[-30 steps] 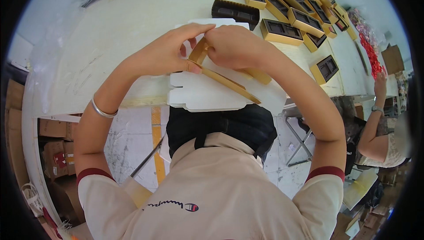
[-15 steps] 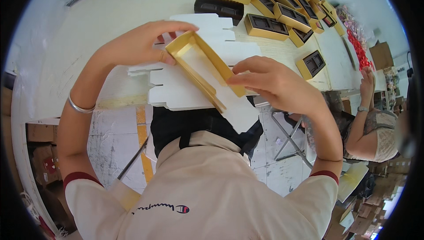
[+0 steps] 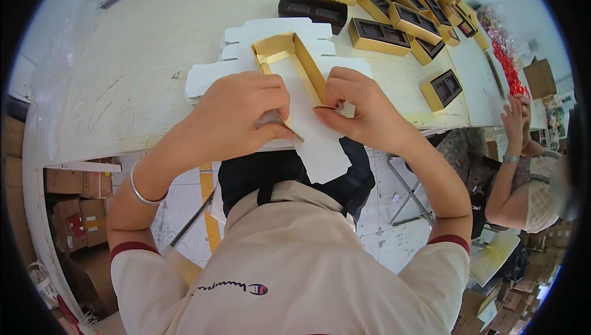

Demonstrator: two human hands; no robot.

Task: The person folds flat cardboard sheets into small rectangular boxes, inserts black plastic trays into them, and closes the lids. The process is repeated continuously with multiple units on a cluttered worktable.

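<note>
A part-folded gold cardboard box (image 3: 311, 74) lies between my hands, its far end standing up and a white flap (image 3: 323, 159) stretching out at the near end. My left hand (image 3: 249, 110) pinches the left side wall near its close corner. At the right wall's near end, my right hand (image 3: 363, 104) grips the gold card between thumb and fingers. Beneath the box is a stack of flat white box blanks (image 3: 206, 79) with notched edges, lying at the table's front edge.
A black plastic tray (image 3: 313, 10) sits beyond the blanks. Several gold boxes with black inserts (image 3: 380, 36) are heaped at the far right, and a single one (image 3: 442, 90) stands nearer. Another person's hands (image 3: 516, 116) show at the right. Cardboard cartons (image 3: 77, 224) fill a shelf below left.
My left hand has moved from the box's far end to its near left corner. The box has turned straighter and come down onto the blanks. My right hand has shifted slightly left.
</note>
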